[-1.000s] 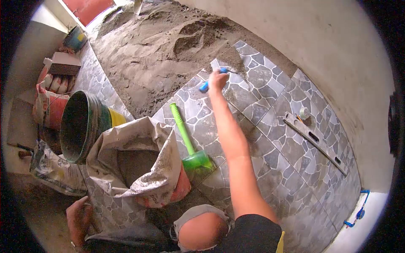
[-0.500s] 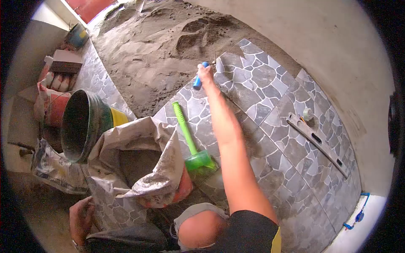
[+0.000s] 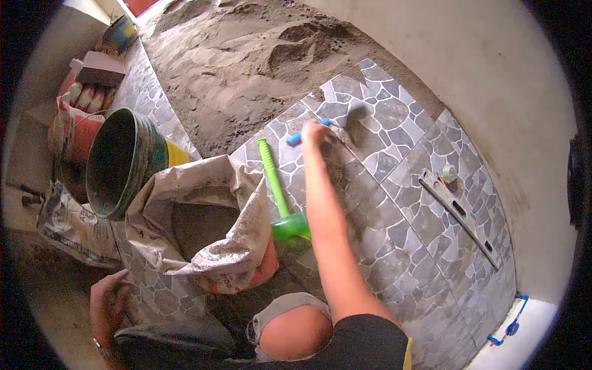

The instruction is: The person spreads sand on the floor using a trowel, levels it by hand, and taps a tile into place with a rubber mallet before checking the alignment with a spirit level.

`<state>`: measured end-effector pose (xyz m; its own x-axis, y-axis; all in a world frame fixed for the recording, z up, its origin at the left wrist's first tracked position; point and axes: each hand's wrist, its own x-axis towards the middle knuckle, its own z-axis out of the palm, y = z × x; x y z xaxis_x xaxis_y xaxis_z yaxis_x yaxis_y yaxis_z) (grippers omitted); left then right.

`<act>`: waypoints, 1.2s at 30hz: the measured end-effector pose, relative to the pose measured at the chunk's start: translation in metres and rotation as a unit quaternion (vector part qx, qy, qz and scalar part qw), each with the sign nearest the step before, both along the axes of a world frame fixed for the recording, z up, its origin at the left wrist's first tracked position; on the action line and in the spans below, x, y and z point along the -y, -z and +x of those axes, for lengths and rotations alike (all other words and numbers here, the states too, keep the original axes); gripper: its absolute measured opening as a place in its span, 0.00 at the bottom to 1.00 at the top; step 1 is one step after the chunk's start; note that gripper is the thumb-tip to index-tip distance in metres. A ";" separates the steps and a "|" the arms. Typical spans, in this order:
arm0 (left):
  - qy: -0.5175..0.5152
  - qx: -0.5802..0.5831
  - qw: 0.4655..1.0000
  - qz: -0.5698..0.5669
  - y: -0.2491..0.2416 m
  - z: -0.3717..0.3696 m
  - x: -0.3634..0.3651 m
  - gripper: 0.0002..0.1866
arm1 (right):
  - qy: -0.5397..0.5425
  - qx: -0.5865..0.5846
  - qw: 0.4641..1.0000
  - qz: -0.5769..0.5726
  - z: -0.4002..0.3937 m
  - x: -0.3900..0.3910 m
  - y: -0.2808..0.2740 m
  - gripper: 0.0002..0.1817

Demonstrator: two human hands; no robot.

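Fingers of the right hand (image 3: 316, 131) are clenched round a blue-handled trowel (image 3: 336, 120) — its blurred blade hangs over the stone-patterned tiles (image 3: 394, 246) near their far edge, beside the sand bed (image 3: 228, 74). A green mallet (image 3: 280, 197) lies just left of the arm. Left hand (image 3: 106, 303) — fingers spread flat on tile by the cement sack (image 3: 203, 228).
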<state>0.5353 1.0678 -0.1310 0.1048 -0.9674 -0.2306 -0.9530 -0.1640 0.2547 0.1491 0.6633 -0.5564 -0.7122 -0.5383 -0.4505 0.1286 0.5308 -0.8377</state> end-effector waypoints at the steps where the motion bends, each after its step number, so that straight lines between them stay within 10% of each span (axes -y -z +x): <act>1: -0.008 -0.016 1.000 0.015 -0.003 -0.004 0.002 0.19 | -0.067 -0.058 0.994 -0.059 0.019 0.020 0.029 0.22; 5: 0.035 -0.009 0.999 0.030 0.003 -0.004 0.005 0.19 | -0.193 0.051 0.955 -0.221 0.037 0.024 0.030 0.16; 7: 0.040 0.007 0.998 0.038 0.006 -0.002 0.001 0.20 | -0.181 0.216 0.921 -0.268 0.011 -0.074 -0.088 0.15; 16: 0.073 0.027 0.997 -0.003 0.018 0.022 0.000 0.20 | 0.024 0.089 0.995 -0.034 -0.059 -0.280 -0.069 0.24; 19: 0.004 -0.042 0.998 0.052 0.021 0.027 0.000 0.20 | -0.041 -0.052 0.998 -0.008 -0.041 -0.260 -0.044 0.23; 22: 0.037 -0.040 0.998 0.031 -0.001 -0.001 0.000 0.20 | -0.006 0.192 0.975 -0.115 -0.017 -0.204 -0.058 0.21; 30: -0.004 0.028 0.999 0.018 -0.011 -0.008 -0.023 0.19 | -0.139 0.260 0.930 -0.219 0.066 -0.009 -0.030 0.16; 33: -0.043 -0.005 0.999 0.024 -0.009 0.004 -0.036 0.19 | -0.216 0.399 0.865 -0.215 0.054 -0.018 -0.083 0.13; 36: -0.046 0.006 0.999 0.027 -0.007 0.012 -0.042 0.19 | -0.335 0.269 0.888 -0.162 0.010 -0.070 -0.103 0.13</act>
